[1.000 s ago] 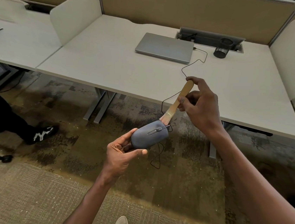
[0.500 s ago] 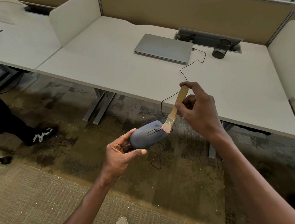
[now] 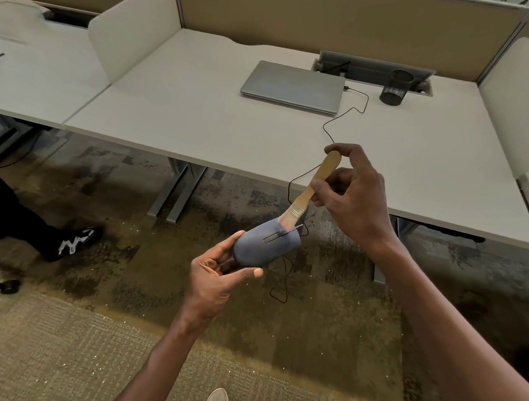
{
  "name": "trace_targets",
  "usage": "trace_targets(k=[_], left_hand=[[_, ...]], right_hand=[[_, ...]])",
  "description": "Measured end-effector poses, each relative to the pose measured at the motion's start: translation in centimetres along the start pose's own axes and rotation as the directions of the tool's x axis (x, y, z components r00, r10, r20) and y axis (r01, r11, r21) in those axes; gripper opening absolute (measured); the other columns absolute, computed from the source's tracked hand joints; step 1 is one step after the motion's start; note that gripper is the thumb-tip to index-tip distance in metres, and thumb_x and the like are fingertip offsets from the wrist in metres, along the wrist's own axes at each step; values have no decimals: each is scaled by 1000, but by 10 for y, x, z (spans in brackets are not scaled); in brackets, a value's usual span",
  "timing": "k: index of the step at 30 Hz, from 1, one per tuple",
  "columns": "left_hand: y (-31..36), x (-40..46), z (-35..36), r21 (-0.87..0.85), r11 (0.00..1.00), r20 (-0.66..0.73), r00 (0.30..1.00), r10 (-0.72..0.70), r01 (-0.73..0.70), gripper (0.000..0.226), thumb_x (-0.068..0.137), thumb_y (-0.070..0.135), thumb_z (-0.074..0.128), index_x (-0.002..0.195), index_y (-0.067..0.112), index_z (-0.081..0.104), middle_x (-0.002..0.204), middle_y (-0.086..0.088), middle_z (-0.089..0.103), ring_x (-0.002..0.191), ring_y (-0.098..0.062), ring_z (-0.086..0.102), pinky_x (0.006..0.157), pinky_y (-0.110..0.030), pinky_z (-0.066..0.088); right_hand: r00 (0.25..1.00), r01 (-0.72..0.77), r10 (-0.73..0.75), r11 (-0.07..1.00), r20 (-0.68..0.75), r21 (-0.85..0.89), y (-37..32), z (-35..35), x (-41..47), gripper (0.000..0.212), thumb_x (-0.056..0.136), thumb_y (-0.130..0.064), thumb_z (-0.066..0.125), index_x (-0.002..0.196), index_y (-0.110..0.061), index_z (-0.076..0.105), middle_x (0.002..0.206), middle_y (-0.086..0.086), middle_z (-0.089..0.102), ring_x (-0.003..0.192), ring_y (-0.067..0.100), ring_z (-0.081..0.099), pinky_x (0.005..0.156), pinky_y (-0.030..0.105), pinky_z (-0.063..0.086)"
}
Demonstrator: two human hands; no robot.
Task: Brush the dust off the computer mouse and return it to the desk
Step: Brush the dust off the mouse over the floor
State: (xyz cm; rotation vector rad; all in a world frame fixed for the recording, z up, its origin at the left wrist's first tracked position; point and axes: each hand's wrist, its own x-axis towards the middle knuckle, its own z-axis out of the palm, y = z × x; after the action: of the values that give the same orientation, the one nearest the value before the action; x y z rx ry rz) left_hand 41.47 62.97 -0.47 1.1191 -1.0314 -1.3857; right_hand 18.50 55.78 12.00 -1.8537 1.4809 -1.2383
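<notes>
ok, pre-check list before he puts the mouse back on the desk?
1. Left hand grip on mouse: ok, fingers curled round its rear end.
2. Brush clear of mouse: not ok, bristles touch its front.
3. Right hand grip on brush: ok, handle pinched.
4. Cable free: ok, loose from laptop over desk edge to mouse, a slack loop hanging.
5. Dust gone: cannot tell.
6. Bare desk space near the edge: ok.

Beyond the hands, tan fabric partition panels back pale white dividers. Below the hands lies mottled brown-and-beige carpet, crossed by grey metal legs.
</notes>
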Motion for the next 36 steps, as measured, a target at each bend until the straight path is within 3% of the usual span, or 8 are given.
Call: trace_targets(k=[5,11,17,22,25,30,36], left_hand=[[0,2,2,-3,1000,2,1000,2,-2,76,55,11,91,126,26,66,120,9,75,113,-15,72,85,-24,60],[-2,0,-2,-5,1000,-14,1000,10,-10,76,57,15,93,126,27,66,121,6,76,112,-16,73,85,-24,60],[-1,0,-1,-9,1000,-6,1000,24,-24,75,56,17,95,124,31,68,122,5,75,113,-17,72,84,-24,60],[-2,0,-3,-1,999,-12,999,34,-34,73,59,9,92,125,30,68,123,5,75,114,-18,72,85,-25,61],[-1,-2,-4,-6,999,-9,999,32,-32,72,57,17,95,122,34,70,123,6,74,114,-17,72,84,-25,61],[1,-3,-3,-5,1000,-7,1000,27,-27,74,54,24,99,122,36,72,125,3,74,114,-18,72,85,-25,61],[1,-5,-5,-5,1000,-15,999,30,-30,73,53,25,98,121,37,73,124,4,74,114,-18,72,84,-26,61]], right_hand=[[994,42,-36,997,104,-59,-1,3,-2,48,88,-7,73,128,-17,49,76,5,73,63,19,72,67,41,61],[993,108,-111,990,-33,-89,-2,5,-2,47,89,-7,72,126,-18,47,79,4,74,65,9,69,62,20,59],[996,70,-68,997,54,-28,-6,9,-2,49,88,-7,73,128,-19,47,80,5,75,65,13,72,67,34,63],[992,120,-124,982,-19,-149,-7,6,-4,48,89,-6,70,129,-20,47,79,5,72,64,13,69,63,29,59],[992,124,-125,990,-10,-73,-9,7,-2,49,89,-6,72,128,-21,46,81,5,73,66,11,70,65,28,60],[990,44,-51,997,135,60,-7,6,0,45,92,-1,67,129,-16,47,83,8,73,70,16,73,73,35,63],[979,177,-164,978,123,-107,-6,-1,1,49,93,7,56,127,-27,45,83,5,68,72,12,68,68,30,58]])
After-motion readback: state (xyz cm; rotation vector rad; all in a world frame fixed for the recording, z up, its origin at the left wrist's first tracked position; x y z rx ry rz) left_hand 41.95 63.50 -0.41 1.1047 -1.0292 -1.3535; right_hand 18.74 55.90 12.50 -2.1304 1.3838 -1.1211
